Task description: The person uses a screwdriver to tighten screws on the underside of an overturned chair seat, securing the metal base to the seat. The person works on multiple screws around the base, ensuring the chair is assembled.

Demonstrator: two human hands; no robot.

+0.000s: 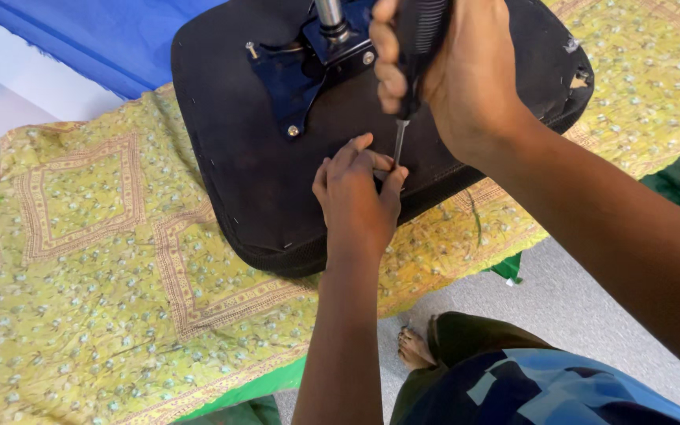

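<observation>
A black chair seat (pixel 245 157) lies upside down on a yellow patterned cloth (pixel 88 260). A dark metal mounting plate (pixel 297 75) with screws and a silver post (pixel 330 17) sits on its underside. My right hand (pixel 450 71) grips a black-handled screwdriver (pixel 411 55), held upright, its shaft pointing down at the seat. My left hand (pixel 356 193) rests on the seat, its fingertips pinched around the screwdriver's tip. Whatever lies under the tip is hidden by the fingers.
The cloth covers a raised surface with green fabric (pixel 253 389) beneath its front edge. Blue fabric (pixel 112 39) lies at the back left. My bare foot (pixel 415 350) stands on a grey floor (pixel 576 315) below, next to my blue patterned garment (pixel 529 389).
</observation>
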